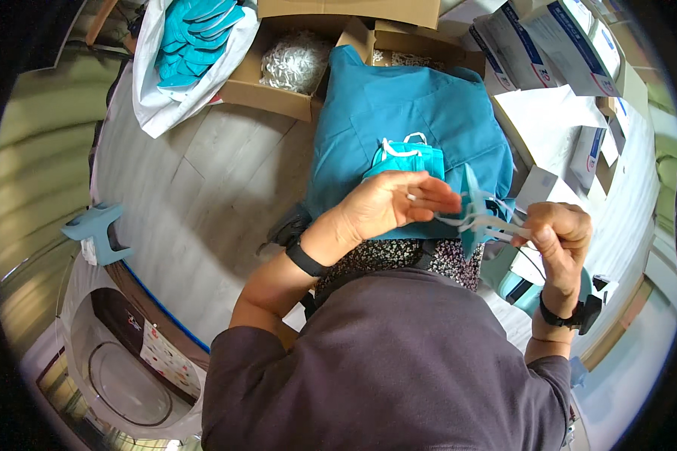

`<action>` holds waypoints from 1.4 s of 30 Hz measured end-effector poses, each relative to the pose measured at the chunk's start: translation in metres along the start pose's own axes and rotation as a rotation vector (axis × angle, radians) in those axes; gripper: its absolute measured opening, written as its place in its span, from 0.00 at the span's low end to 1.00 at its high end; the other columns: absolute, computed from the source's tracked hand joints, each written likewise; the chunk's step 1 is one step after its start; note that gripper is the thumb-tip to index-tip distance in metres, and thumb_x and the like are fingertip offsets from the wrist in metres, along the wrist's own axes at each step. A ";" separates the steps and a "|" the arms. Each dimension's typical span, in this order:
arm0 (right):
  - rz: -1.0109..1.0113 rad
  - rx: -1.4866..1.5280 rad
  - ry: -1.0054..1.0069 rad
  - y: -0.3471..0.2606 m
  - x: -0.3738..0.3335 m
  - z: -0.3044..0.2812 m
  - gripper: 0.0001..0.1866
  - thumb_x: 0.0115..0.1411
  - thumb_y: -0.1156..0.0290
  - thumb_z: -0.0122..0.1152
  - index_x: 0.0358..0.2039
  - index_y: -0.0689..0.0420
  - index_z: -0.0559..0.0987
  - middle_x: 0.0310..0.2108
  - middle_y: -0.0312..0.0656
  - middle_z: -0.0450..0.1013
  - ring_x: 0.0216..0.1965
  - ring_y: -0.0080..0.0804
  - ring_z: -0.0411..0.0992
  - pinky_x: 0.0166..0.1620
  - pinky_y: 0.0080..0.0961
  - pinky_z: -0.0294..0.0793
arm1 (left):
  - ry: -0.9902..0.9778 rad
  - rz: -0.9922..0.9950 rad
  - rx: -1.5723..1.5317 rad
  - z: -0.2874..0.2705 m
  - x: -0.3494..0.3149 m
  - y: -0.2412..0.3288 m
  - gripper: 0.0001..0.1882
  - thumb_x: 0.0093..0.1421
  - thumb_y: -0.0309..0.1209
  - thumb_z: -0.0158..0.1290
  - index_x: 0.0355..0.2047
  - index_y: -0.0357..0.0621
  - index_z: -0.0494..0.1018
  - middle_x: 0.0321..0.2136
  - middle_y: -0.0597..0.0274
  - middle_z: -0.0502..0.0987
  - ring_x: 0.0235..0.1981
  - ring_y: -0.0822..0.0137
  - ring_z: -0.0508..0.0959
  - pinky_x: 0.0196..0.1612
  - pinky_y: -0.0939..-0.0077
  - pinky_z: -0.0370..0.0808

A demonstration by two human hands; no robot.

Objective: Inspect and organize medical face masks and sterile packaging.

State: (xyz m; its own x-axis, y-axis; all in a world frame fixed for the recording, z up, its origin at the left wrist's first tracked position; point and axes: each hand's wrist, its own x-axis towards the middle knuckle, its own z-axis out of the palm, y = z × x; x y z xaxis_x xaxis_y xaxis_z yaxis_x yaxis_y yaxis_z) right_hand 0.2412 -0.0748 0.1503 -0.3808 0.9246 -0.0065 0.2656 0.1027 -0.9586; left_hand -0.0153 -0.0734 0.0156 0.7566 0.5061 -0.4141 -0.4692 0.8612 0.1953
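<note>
A blue-green face mask (470, 214), seen nearly edge-on and blurred, hangs between my hands above my lap. White elastic loops trail from it on both sides. My right hand (560, 237) is closed in a pinch on the white loops at the mask's right. To the left, my left hand (402, 199) has its fingers stretched out, their tips close to the mask and a white loop. A small white spot shows between its fingers; I cannot make out what it is. Several masks with white loops lie in a stack (410, 159) on the blue cloth (414, 98) just beyond my hands.
A white sack (154, 113) full of blue-green masks stands at the far left. Beside it are cardboard boxes (267, 100), one holding a heap of white loops (297, 62). White and blue cartons (557, 45) pile up at the far right. A blue stool (98, 229) is at the left.
</note>
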 end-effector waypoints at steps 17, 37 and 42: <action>-0.195 -0.621 -0.473 0.053 -0.001 0.069 0.10 0.55 0.69 0.66 0.25 0.59 0.75 0.28 0.44 0.71 0.26 0.44 0.74 0.28 0.37 0.72 | 0.822 0.374 1.477 -0.051 -0.034 0.006 0.13 0.51 0.33 0.69 0.32 0.40 0.79 0.14 0.74 0.68 0.17 0.79 0.64 0.21 0.74 0.62; -0.014 -0.521 0.141 0.044 0.057 0.041 0.06 0.57 0.74 0.65 0.32 0.63 0.80 0.24 0.47 0.73 0.21 0.36 0.70 0.27 0.30 0.69 | 0.616 1.149 1.464 0.010 -0.051 0.020 0.06 0.52 0.22 0.66 0.27 0.39 0.78 0.23 0.63 0.78 0.18 0.79 0.68 0.21 0.79 0.64; 0.057 -0.299 0.381 0.040 0.056 0.014 0.09 0.63 0.72 0.63 0.31 0.66 0.79 0.22 0.29 0.68 0.24 0.14 0.60 0.26 0.16 0.58 | 0.701 1.010 1.625 -0.007 -0.042 0.023 0.08 0.51 0.25 0.67 0.28 0.42 0.78 0.21 0.65 0.74 0.17 0.79 0.65 0.21 0.78 0.62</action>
State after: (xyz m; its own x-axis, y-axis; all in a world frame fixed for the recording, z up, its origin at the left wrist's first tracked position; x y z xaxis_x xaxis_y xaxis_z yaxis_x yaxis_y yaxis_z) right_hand 0.2178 -0.0244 0.1078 -0.0213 0.9946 0.1014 0.5405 0.0968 -0.8358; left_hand -0.0611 -0.0752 0.0311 0.0840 0.9752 0.2050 0.5339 -0.2177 0.8171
